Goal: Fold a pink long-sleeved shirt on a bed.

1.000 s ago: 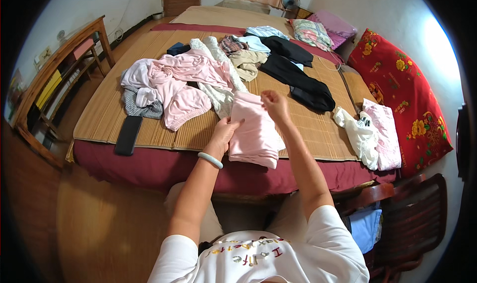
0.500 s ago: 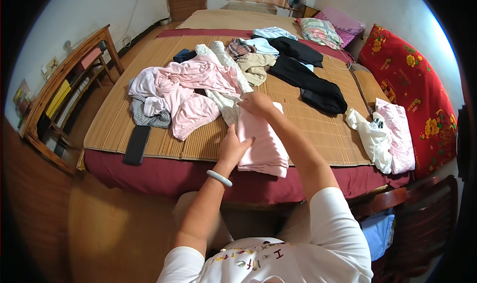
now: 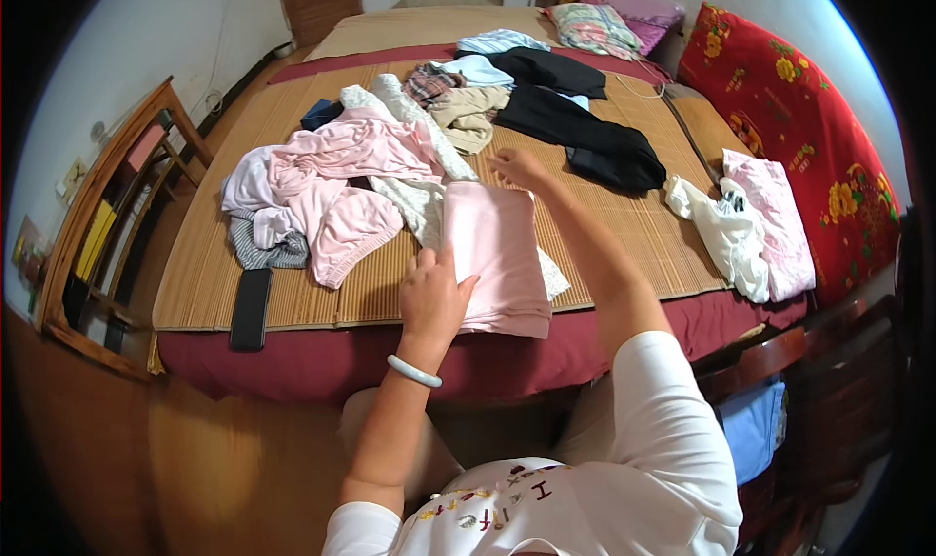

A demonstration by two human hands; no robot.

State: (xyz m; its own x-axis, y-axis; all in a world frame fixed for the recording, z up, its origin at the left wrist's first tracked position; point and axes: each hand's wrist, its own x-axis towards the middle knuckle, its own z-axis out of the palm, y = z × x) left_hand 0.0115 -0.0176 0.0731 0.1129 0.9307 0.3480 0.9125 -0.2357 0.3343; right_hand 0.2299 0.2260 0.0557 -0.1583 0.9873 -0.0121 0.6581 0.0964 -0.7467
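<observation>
The folded pink cloth [image 3: 499,249] lies before me at the bed's near edge, its close end lapping past the mat [image 3: 673,263] over the dark red sheet [image 3: 263,366], my left hand [image 3: 436,297] at its left side with fingers slightly spread, my right hand [image 3: 520,169] just beyond its far edge, fingers loosely extended and pinching nothing. I have bare mat rightward up to a white garment [image 3: 726,239], and a strip leftward before the phone [image 3: 252,307]; pink clothing [image 3: 356,229] and a patterned white garment [image 3: 414,205] crowd the far left, black clothing [image 3: 546,122] the far right.
</observation>
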